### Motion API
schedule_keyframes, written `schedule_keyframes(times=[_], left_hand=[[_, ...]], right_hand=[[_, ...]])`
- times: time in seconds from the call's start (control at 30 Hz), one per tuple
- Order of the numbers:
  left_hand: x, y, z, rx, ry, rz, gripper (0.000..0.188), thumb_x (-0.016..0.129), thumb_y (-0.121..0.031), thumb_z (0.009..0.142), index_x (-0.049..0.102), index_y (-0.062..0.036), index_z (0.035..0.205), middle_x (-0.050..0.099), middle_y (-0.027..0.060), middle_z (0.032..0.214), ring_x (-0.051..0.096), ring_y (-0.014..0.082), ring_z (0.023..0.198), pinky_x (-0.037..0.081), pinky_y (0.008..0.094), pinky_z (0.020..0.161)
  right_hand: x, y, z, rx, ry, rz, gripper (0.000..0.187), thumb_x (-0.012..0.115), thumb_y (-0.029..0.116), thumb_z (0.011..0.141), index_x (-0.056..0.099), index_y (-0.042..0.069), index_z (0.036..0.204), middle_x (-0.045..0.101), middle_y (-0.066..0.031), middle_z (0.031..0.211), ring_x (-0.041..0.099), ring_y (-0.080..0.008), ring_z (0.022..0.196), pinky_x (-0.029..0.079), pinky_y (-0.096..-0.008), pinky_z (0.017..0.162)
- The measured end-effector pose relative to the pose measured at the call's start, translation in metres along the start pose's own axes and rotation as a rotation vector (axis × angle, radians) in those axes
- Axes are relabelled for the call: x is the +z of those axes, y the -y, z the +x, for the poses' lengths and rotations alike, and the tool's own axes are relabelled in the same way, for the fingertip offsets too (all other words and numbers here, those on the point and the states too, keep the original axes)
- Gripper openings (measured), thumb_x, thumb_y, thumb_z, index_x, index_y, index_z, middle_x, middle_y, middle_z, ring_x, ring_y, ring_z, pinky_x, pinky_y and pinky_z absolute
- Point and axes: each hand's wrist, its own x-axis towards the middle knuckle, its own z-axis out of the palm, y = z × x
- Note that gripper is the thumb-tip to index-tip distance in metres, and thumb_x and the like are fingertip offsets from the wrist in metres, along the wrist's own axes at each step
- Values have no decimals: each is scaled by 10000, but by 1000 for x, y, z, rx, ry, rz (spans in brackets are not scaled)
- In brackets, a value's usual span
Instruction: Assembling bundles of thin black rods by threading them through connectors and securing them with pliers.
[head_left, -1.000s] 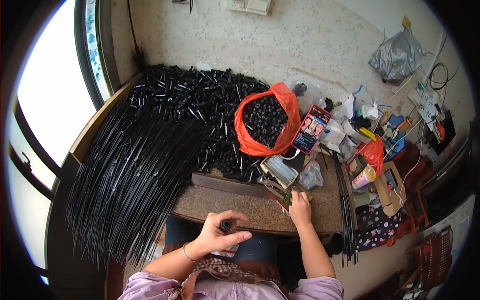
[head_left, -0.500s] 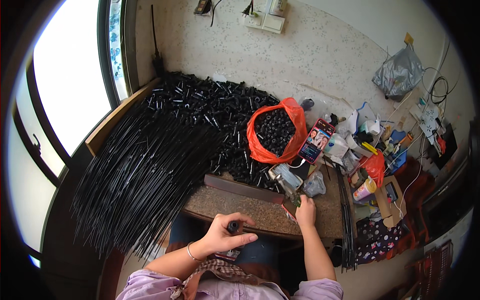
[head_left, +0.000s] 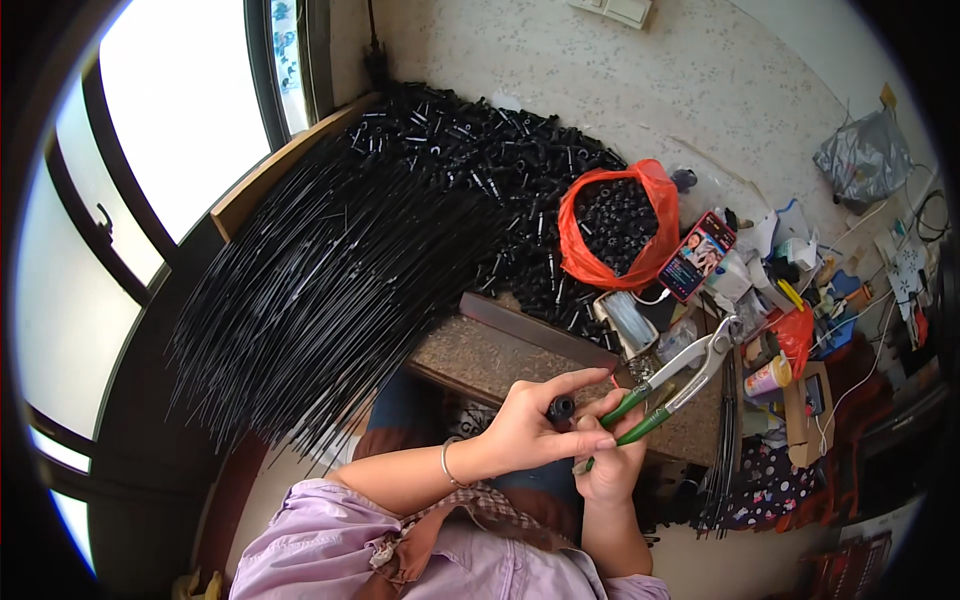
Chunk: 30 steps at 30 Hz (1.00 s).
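Observation:
My left hand (head_left: 525, 428) is curled around a short black tube-like piece (head_left: 561, 408), its hollow end showing. Its index finger and thumb stretch toward my right hand (head_left: 612, 470), which grips pliers (head_left: 690, 368) with green handles and a silver head. The handles are spread apart, and the head points up and away to the right. My two hands are close together in front of the table edge; some right-hand fingers are hidden behind the left thumb.
A heap of black tubular parts (head_left: 450, 140) covers the table's back, beside many long thin black rods (head_left: 310, 290). A red plastic bag (head_left: 572, 240) holds black pieces. Near it lie a phone (head_left: 697, 256), a dark bar (head_left: 540, 333), a cup (head_left: 768, 376) and clutter.
My right hand has lifted the pliers off the table and brought them next to my left hand. The left hand still holds the black piece. The whole view has shifted.

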Motion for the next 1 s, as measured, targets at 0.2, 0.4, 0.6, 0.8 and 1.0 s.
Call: schedule_keyframes(times=[0.2, 0.4, 0.6, 0.8, 1.0], left_hand=[[-12, 7, -6, 20, -1, 22, 576, 673, -259, 571, 446, 1, 1031, 400, 2, 449, 383, 30, 434, 320, 168, 414], [-14, 6, -3, 9, 12, 48, 606, 671, -275, 569, 426, 3, 1048, 413, 14, 462, 405, 42, 445, 332, 175, 424], [1, 7, 4, 20, -56, 176, 615, 627, -274, 605, 365, 4, 1086, 495, 85, 557, 513, 133, 499, 386, 203, 476], [-5, -5, 17, 14, 167, -114, 554, 615, -190, 628, 369, 6, 1085, 531, 63, 608, 501, 81, 539, 387, 198, 510], [-64, -6, 9, -54, -52, -287, 500, 654, -204, 590, 458, -11, 1009, 465, -31, 585, 360, 31, 480, 299, 168, 438]], right_hand=[[10, -6, 4, -1, 25, -115, 332, 614, 135, 617, 370, 45, 824, 451, -46, 671, 419, -52, 533, 330, -128, 444], [12, -4, 8, -10, 6, -116, 274, 583, 46, 632, 370, 50, 805, 444, -42, 677, 435, -77, 562, 358, -154, 507], [1, 0, 14, -500, 57, -738, 194, 513, -29, 674, 372, 34, 791, 464, -65, 700, 468, -127, 619, 402, -239, 587], [-5, 16, 23, -171, 127, -288, 274, 571, -43, 615, 383, 29, 802, 435, -42, 653, 458, -120, 610, 393, -215, 521], [-8, 35, 0, 501, 285, -425, 154, 406, 111, 773, 432, -38, 806, 487, -73, 616, 468, -110, 467, 349, -191, 395]])
